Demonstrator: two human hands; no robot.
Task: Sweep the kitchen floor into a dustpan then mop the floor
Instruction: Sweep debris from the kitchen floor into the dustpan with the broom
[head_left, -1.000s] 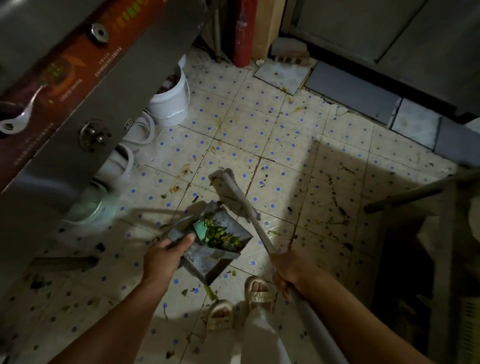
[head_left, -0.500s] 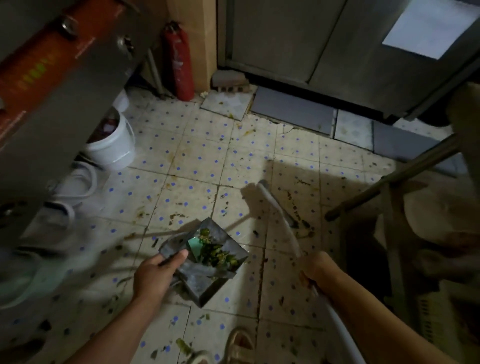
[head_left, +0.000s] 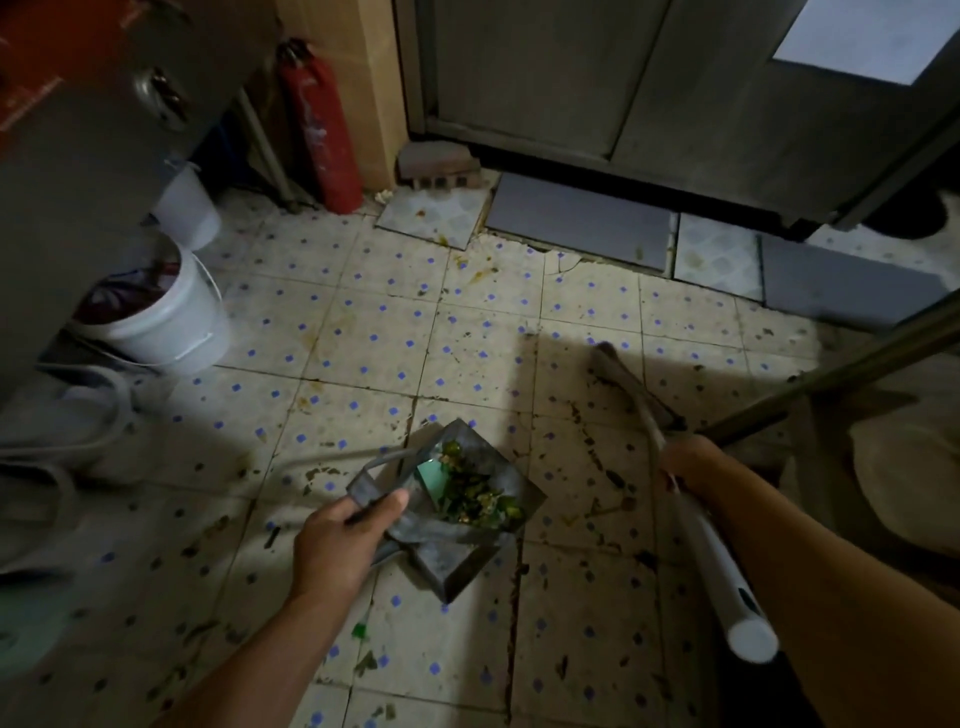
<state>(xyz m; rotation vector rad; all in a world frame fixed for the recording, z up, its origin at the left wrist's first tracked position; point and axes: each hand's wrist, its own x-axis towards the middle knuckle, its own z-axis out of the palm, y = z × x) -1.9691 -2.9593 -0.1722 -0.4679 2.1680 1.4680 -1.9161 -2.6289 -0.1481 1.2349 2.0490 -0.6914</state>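
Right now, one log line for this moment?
left hand grips dustpan | green scraps inside | right hand grips broom handle | floor dirty

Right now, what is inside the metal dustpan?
The dustpan, held by the left hand, contains green vegetable scraps and a teal flat piece. Whatever lies beneath the scraps is covered.

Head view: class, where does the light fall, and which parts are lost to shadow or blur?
Head view: a bright patch lights the middle floor tiles; the dustpan stays readable; the right side and lower-left corner sink into shadow; the door bends from wide-angle distortion.
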